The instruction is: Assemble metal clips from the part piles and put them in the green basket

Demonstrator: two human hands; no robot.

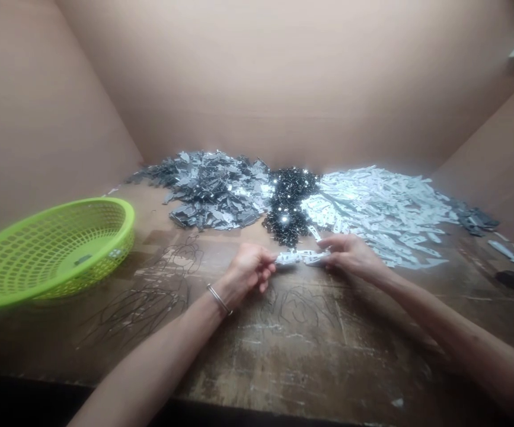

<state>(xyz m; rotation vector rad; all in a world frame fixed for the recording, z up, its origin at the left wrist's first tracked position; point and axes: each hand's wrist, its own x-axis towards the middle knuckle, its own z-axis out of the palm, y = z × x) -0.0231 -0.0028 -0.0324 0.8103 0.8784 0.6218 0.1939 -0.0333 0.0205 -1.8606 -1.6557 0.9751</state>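
My left hand (pixel 253 265) is closed, its thumb and fingers pinching the left end of several flat white pieces (pixel 290 257). From the right, my right hand (pixel 350 255) pinches another white piece (pixel 315 259) that meets or overlaps those in the left. One more slim white piece (pixel 313 233) sticks up by the right fingertips. Just beyond the hands lies a pile of small shiny black parts (pixel 290 207). A broad heap of similar white pieces (pixel 385 207) spreads behind my right hand. How the held pieces join is too blurred to tell.
A heap of grey metal-looking plates (pixel 221 190) lies at the back left. A green slotted basket (pixel 125 225) stands at the left with a small grey piece inside. Dark grey pieces (pixel 474 218) and a round black object (pixel 512 279) lie right. Walls (pixel 283 71) enclose the scuffed wooden table (pixel 274 356).
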